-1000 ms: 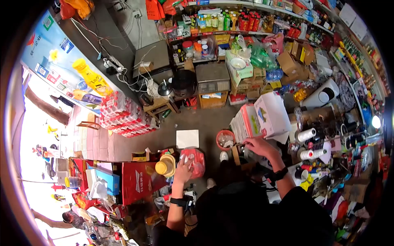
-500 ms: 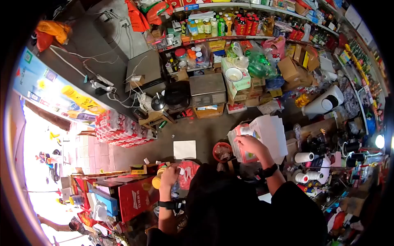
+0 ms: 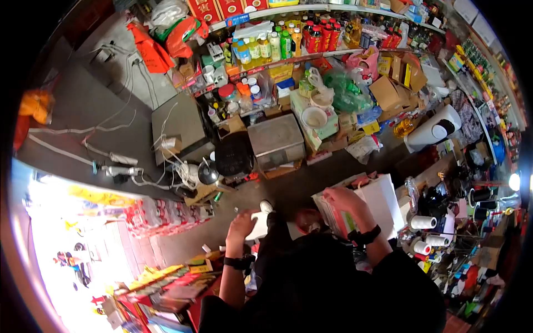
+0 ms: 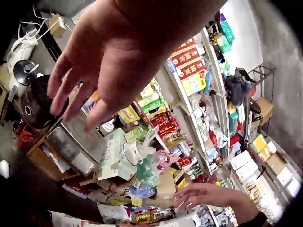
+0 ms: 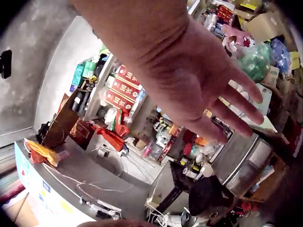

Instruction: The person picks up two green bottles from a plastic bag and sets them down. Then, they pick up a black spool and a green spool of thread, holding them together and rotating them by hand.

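Note:
My left hand (image 3: 240, 225) is held out in front of my body, above the floor beside a white square sheet (image 3: 260, 226). In the left wrist view that same hand (image 4: 106, 66) has loosely extended fingers and holds nothing. My right hand (image 3: 347, 202) overlaps an open white and pink carton (image 3: 383, 202) in the head view. The right wrist view shows this hand (image 5: 203, 87) with spread, relaxed fingers and an empty palm. A red bin (image 3: 307, 221) stands on the floor left of the carton.
A black cooker (image 3: 234, 154) and a metal-topped cabinet (image 3: 275, 141) stand ahead, below shelves of bottles (image 3: 275, 47). Wrapped drink packs (image 3: 161, 216) are stacked at left. Thread spools (image 3: 423, 222) crowd the right side. A shoe (image 3: 266, 206) is on the floor.
The view has turned and moved forward. My left hand has left the red bag and yellow-lidded jar it was over. My right hand stays near the carton, and a foot has stepped forward.

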A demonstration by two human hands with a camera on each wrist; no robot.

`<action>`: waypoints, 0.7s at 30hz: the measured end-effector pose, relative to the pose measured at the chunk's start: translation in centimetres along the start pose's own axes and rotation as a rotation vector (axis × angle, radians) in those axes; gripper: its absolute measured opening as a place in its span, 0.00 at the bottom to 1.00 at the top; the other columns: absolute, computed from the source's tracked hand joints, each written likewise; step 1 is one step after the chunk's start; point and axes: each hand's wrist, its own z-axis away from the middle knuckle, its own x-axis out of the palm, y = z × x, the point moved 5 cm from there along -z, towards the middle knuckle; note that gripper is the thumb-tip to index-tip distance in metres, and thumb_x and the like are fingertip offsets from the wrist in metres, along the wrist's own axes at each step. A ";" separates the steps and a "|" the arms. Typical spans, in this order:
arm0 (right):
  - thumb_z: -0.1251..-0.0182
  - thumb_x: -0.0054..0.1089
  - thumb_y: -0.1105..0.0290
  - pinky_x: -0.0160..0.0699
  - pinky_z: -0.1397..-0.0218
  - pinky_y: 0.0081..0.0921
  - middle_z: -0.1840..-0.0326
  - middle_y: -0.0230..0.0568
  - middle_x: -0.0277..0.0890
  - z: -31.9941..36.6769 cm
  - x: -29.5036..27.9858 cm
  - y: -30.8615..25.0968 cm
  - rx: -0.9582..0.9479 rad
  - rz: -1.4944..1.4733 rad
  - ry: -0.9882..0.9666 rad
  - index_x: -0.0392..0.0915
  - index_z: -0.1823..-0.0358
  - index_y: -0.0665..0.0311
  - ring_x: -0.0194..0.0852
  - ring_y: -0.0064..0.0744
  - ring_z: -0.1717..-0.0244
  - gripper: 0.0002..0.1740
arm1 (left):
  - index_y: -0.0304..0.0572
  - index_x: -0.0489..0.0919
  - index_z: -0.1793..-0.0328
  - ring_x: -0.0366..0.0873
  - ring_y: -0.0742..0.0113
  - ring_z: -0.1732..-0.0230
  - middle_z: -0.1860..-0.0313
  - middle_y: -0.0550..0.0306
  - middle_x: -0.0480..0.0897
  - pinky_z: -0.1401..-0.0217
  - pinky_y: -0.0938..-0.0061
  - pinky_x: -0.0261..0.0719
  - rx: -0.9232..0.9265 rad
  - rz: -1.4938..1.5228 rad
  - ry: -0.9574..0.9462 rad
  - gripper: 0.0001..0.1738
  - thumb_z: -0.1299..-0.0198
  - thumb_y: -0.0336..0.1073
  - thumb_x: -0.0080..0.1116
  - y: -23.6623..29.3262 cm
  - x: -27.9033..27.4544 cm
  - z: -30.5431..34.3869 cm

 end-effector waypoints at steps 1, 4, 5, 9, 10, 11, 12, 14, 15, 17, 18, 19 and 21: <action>0.30 0.59 0.66 0.80 0.47 0.46 0.53 0.53 0.83 -1.6 -0.3 -0.1 0.013 0.023 0.027 0.78 0.48 0.63 0.82 0.55 0.49 0.14 | 0.58 0.78 0.33 0.76 0.42 0.35 0.37 0.45 0.81 0.33 0.53 0.75 0.023 -0.054 -0.170 0.21 0.31 0.45 0.57 -2.2 1.0 -2.5; 0.32 0.58 0.65 0.80 0.50 0.48 0.56 0.53 0.83 -5.6 -1.6 -2.0 0.036 0.029 0.088 0.78 0.50 0.63 0.81 0.56 0.51 0.13 | 0.52 0.76 0.32 0.76 0.42 0.35 0.35 0.45 0.79 0.33 0.51 0.75 0.033 -0.100 -0.470 0.22 0.31 0.43 0.55 -3.1 -2.0 -8.7; 0.32 0.58 0.65 0.80 0.50 0.48 0.56 0.53 0.83 -7.0 -1.8 -2.7 0.023 0.040 0.096 0.78 0.50 0.63 0.81 0.56 0.51 0.13 | 0.52 0.76 0.32 0.76 0.42 0.35 0.36 0.45 0.79 0.33 0.51 0.75 0.050 -0.090 -0.402 0.22 0.31 0.42 0.55 -2.9 -3.8 -10.6; 0.33 0.55 0.67 0.79 0.50 0.49 0.56 0.53 0.83 -11.4 -3.0 -5.2 0.030 0.062 0.113 0.78 0.49 0.63 0.81 0.57 0.52 0.14 | 0.53 0.80 0.37 0.80 0.43 0.40 0.40 0.47 0.82 0.37 0.52 0.78 0.196 -0.096 -0.203 0.19 0.33 0.41 0.51 -2.8 -8.4 -16.8; 0.33 0.55 0.67 0.79 0.50 0.49 0.56 0.53 0.83 -12.3 -3.4 -5.7 0.027 0.059 0.124 0.78 0.49 0.63 0.81 0.57 0.52 0.14 | 0.54 0.82 0.39 0.81 0.44 0.43 0.42 0.48 0.83 0.38 0.52 0.79 0.254 -0.111 -0.167 0.19 0.33 0.41 0.50 -3.2 -8.8 -18.3; 0.32 0.55 0.67 0.79 0.50 0.50 0.56 0.53 0.83 -13.1 -3.9 -6.4 0.039 0.061 0.125 0.78 0.49 0.63 0.81 0.57 0.52 0.14 | 0.54 0.82 0.40 0.81 0.44 0.42 0.43 0.47 0.83 0.38 0.53 0.79 0.271 -0.092 -0.164 0.19 0.34 0.40 0.50 -3.4 -9.3 -19.7; 0.32 0.55 0.67 0.79 0.50 0.50 0.56 0.53 0.83 -13.7 -4.5 -7.0 0.052 0.061 0.126 0.78 0.49 0.63 0.81 0.57 0.52 0.14 | 0.54 0.82 0.40 0.81 0.45 0.42 0.43 0.47 0.84 0.38 0.53 0.79 0.287 -0.073 -0.164 0.19 0.35 0.39 0.50 -3.4 -9.6 -20.9; 0.32 0.55 0.67 0.79 0.51 0.50 0.56 0.53 0.83 -14.3 -5.3 -7.8 0.092 0.059 0.117 0.78 0.49 0.62 0.81 0.57 0.53 0.14 | 0.53 0.82 0.40 0.81 0.46 0.42 0.44 0.46 0.84 0.38 0.54 0.79 0.279 -0.081 -0.213 0.19 0.35 0.38 0.50 -3.0 -10.4 -22.4; 0.32 0.55 0.66 0.79 0.51 0.50 0.56 0.53 0.83 -14.7 -5.8 -7.9 0.117 0.060 0.111 0.78 0.49 0.62 0.81 0.58 0.53 0.14 | 0.53 0.82 0.40 0.81 0.46 0.41 0.43 0.46 0.84 0.38 0.54 0.79 0.257 -0.109 -0.257 0.19 0.35 0.38 0.50 -2.4 -11.0 -22.9; 0.32 0.55 0.66 0.78 0.51 0.51 0.57 0.53 0.82 -15.2 -6.5 -7.8 0.136 0.067 0.121 0.78 0.49 0.62 0.81 0.58 0.53 0.13 | 0.52 0.82 0.40 0.81 0.46 0.41 0.43 0.46 0.84 0.39 0.55 0.79 0.266 -0.119 -0.302 0.19 0.36 0.38 0.51 -1.7 -11.8 -24.5; 0.32 0.55 0.66 0.78 0.51 0.51 0.57 0.53 0.82 -15.4 -6.7 -7.3 0.129 0.076 0.135 0.77 0.49 0.62 0.81 0.58 0.53 0.13 | 0.52 0.82 0.40 0.81 0.46 0.41 0.43 0.47 0.84 0.39 0.55 0.79 0.293 -0.097 -0.304 0.19 0.36 0.38 0.51 -1.6 -11.7 -24.9; 0.32 0.55 0.66 0.78 0.52 0.51 0.58 0.52 0.82 -15.7 -7.0 -6.8 0.120 0.088 0.147 0.77 0.49 0.62 0.81 0.58 0.53 0.13 | 0.52 0.82 0.41 0.81 0.46 0.41 0.44 0.47 0.84 0.39 0.55 0.80 0.319 -0.073 -0.304 0.19 0.36 0.39 0.51 -1.6 -11.5 -25.3; 0.31 0.56 0.66 0.78 0.52 0.50 0.58 0.52 0.81 -16.7 -8.2 -5.9 0.129 0.083 0.156 0.77 0.49 0.62 0.80 0.57 0.53 0.13 | 0.51 0.82 0.41 0.81 0.45 0.41 0.44 0.47 0.84 0.39 0.54 0.79 0.367 -0.053 -0.316 0.19 0.36 0.39 0.51 -2.8 -10.3 -27.0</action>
